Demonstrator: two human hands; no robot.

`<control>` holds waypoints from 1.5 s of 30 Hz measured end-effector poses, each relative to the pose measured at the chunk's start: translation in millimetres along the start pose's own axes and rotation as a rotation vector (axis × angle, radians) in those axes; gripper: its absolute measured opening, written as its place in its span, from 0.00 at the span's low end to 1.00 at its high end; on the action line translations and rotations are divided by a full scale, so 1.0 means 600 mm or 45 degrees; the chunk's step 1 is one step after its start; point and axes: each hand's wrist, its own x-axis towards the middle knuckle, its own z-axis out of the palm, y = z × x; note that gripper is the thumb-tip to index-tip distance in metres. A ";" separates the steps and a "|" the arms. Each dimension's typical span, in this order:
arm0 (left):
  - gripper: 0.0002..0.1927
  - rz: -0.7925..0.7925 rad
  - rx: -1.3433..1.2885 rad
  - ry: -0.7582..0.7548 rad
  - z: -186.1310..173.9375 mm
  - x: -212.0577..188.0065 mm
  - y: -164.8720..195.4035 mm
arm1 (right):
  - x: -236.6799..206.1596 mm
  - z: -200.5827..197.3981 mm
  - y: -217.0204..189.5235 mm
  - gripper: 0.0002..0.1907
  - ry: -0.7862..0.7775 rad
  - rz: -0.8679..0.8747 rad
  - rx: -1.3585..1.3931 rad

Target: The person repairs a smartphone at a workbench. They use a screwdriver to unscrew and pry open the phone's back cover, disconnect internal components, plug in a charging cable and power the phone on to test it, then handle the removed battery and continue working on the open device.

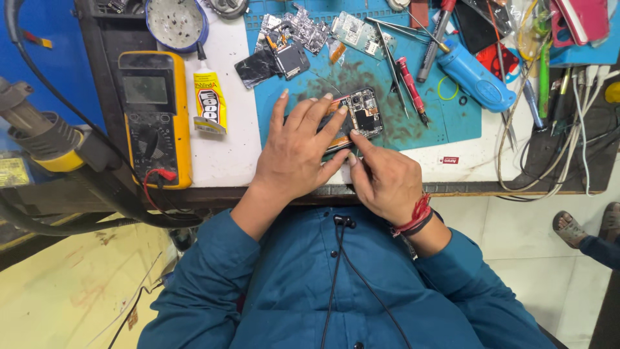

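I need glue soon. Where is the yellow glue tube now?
In the head view, the yellow glue tube lies on the white bench top, left of the left hand, between the yellow multimeter and the blue mat.

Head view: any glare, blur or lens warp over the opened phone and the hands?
Head view: light is even and soft, with no glare on the opened phone; left hand and right hand look sharp; the wide lens bows the bench edge and stretches the frame edges.

Repair workshop; multimeter (pixel 155 116) (yellow), screwdrivers (pixel 411 87), circuit boards (pixel 352 29).
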 end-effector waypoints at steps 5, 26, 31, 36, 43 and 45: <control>0.32 -0.004 -0.009 -0.016 0.001 0.001 0.000 | -0.003 0.007 0.004 0.22 -0.002 -0.033 -0.071; 0.33 0.038 0.051 -0.081 -0.008 0.011 -0.001 | -0.008 0.006 0.008 0.25 -0.059 -0.037 -0.098; 0.33 0.027 0.063 -0.108 -0.009 0.012 0.001 | -0.004 0.004 0.008 0.25 -0.073 -0.044 -0.101; 0.33 0.038 0.100 -0.119 -0.009 0.011 0.003 | -0.002 -0.002 0.013 0.24 -0.096 -0.050 -0.117; 0.32 0.047 0.116 -0.114 -0.009 0.011 0.003 | -0.003 -0.003 0.023 0.25 -0.108 -0.078 -0.108; 0.33 0.054 0.114 -0.091 -0.011 0.015 0.000 | -0.003 0.000 0.027 0.25 -0.065 -0.131 -0.086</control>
